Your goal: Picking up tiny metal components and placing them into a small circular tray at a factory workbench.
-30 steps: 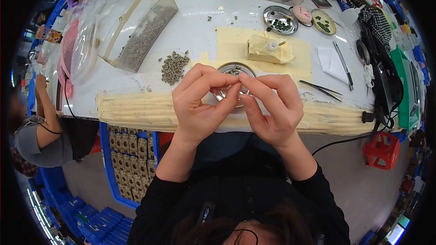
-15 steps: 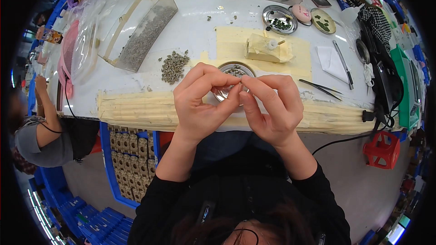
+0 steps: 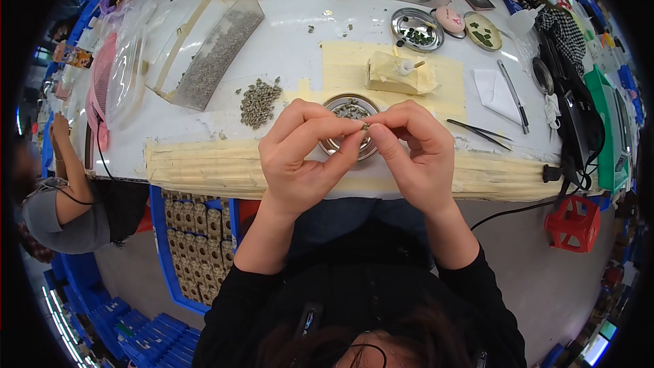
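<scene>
Over a round metal dish (image 3: 372,103) at the table's near edge, my two hands meet fingertip to fingertip. Thumb and forefinger of my left hand (image 3: 301,155) pinch a tiny greyish metal piece (image 3: 366,127). My right hand (image 3: 417,153) has its thumb and forefinger closed on the same piece from the other side. Its exact kind is too small to make out. Small grey pieces lie in the dish, partly hidden by my fingers. To the left, a loose heap of similar small grey pieces (image 3: 259,103) rests on the white table.
A clear box of grey pieces (image 3: 221,51) stands at the left. Right of the dish are a tape-wrapped block (image 3: 402,73), black tweezers (image 3: 479,133), a pen (image 3: 513,95) and a metal tray with dark green bits (image 3: 417,30). A blue crate (image 3: 165,259) sits below the table; a co-worker (image 3: 65,211) is at far left.
My right thumb has risen to press against the forefinger at the piece. The small piece now shows between my fingertips. My left hand has hardly moved.
</scene>
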The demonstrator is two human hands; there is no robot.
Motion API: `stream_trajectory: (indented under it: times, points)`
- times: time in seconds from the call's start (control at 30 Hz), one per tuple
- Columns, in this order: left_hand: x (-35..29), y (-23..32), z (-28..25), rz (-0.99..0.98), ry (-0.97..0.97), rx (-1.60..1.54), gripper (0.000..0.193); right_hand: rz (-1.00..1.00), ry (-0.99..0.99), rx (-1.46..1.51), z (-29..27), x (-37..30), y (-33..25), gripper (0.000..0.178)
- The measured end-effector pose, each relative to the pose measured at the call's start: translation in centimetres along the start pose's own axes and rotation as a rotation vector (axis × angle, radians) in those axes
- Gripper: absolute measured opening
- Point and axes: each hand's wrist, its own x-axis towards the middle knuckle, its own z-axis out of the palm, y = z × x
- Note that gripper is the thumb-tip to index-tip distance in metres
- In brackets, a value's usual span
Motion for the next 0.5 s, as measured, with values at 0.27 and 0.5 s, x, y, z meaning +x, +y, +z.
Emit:
stream_trajectory:
  times: [0.27, 0.5]
  points:
    - [0.01, -0.14, 0.04, -0.063, 0.013, 0.025, 0.018, -0.359, 0.064, -0.379, 0.51, -0.21, -0.04, 0.027]
    - [0.04, -0.14, -0.18, -0.02, -0.004, -0.047, 0.021, -0.094, -0.047, -0.153, 0.11, -0.16, -0.44, 0.025]
